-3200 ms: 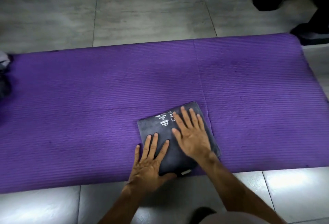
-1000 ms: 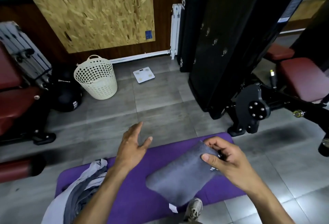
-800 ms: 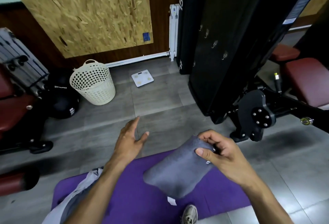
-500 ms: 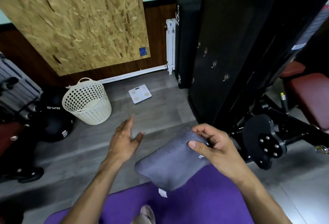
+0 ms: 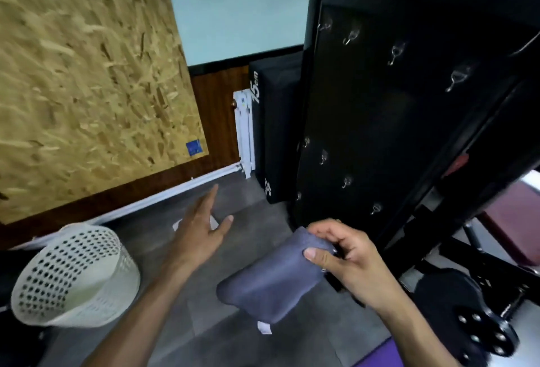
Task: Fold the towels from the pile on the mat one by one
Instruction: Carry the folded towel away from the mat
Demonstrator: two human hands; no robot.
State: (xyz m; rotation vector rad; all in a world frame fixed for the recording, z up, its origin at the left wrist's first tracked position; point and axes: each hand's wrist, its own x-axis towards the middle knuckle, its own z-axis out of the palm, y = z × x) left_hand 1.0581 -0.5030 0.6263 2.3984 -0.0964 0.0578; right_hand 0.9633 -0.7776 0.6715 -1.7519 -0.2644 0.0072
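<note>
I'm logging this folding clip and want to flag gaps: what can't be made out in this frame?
All in the head view:
- Purple mat: only a corner shows, cut by the bottom edge; the towel pile is out of frame.
- White scale: mostly hidden behind the left hand.
- Folded towel: the right hand covers its gripped corner.
- Basket: its inside isn't visible.

A grey tiled floor [image 5: 254, 209] is seen below. A white perforated basket [image 5: 73, 276] stands on it at the left. A black pad [image 5: 274, 133] is stood against the wall. A corner of purple mat [image 5: 380, 358] lies at the bottom edge. A flat white object [image 5: 178, 224], possibly a scale, is partly hidden.
</note>
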